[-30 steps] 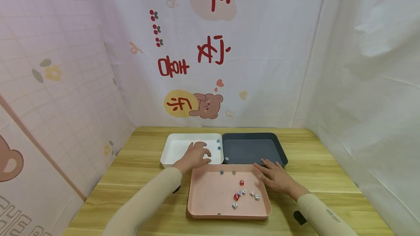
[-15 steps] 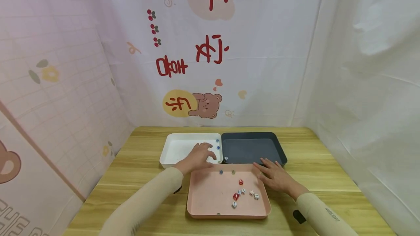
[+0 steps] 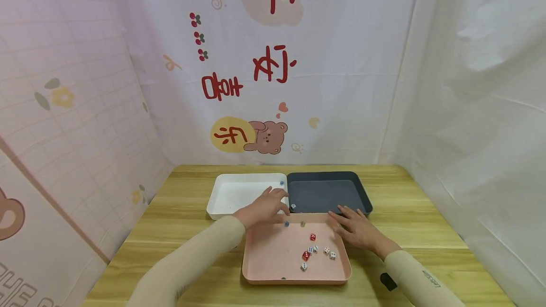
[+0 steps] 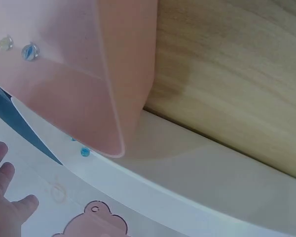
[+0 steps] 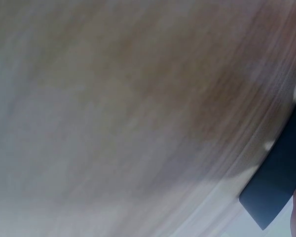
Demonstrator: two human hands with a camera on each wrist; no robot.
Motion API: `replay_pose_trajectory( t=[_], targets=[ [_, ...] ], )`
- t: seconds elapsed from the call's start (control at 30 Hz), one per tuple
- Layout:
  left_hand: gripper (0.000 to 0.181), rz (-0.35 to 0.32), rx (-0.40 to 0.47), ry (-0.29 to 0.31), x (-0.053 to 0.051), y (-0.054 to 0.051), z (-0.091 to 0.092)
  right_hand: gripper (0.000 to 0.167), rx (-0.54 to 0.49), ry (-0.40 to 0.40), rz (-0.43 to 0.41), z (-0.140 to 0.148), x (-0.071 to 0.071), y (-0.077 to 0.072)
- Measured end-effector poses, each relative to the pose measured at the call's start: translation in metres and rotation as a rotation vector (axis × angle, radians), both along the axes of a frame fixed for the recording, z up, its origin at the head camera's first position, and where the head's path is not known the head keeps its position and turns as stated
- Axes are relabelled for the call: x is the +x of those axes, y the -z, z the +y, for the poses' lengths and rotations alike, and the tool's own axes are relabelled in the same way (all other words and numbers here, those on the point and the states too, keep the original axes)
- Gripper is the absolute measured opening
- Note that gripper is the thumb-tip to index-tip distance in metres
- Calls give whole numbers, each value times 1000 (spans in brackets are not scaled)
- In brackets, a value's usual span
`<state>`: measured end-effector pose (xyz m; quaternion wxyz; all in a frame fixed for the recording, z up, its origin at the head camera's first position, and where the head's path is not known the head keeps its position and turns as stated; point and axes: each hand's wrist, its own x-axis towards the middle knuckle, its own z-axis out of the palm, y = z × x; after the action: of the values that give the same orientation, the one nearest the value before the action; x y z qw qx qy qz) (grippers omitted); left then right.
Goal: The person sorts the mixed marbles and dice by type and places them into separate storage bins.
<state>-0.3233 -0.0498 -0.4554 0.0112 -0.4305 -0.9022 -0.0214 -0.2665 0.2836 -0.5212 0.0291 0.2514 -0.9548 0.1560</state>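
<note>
A person's two hands work over trays on a wooden table (image 3: pixel 179 193). The left hand (image 3: pixel 265 206) hangs over the seam between the white tray (image 3: pixel 230 193), far left, and the pink tray (image 3: pixel 264 264), near centre; its thumb and fingers are spread wide, and whether anything is held cannot be told. The right hand (image 3: pixel 356 229) lies with fingers spread at the pink tray's far right corner, gripping nothing visible, beside the dark tray (image 3: pixel 330 193) at far right. In the pink tray, a blue marble (image 3: pixel 286 224) and a yellowish marble (image 3: pixel 303 224) sit near the far wall, while two red dice (image 3: pixel 313 237) and five white dice (image 3: pixel 332 255) lie toward the right. Blue marbles (image 4: pixel 85 151) rest at the white tray's right side. A small pale piece (image 3: pixel 293 206) sits in the dark tray's near left corner. On the white curtain (image 3: pixel 341 60) behind, red characters turned sideways read 平, 安, 喜 and 乐, with a cartoon bear (image 3: pixel 270 137) beside the last. Small print on the right sleeve (image 3: pixel 420 274) seems to read "Let's Slim".
</note>
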Motion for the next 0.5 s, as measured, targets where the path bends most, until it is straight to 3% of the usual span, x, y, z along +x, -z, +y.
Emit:
replay_pose_trajectory(
  t=[0.23,0.5],
  targets=[
    [21,57,-140,36,-2,3,14,54,9,-6,-15,0,1,-1],
    [19,110,-201,78,-5,11,22,53,4,-6,-11,0,0,-1]
  ],
)
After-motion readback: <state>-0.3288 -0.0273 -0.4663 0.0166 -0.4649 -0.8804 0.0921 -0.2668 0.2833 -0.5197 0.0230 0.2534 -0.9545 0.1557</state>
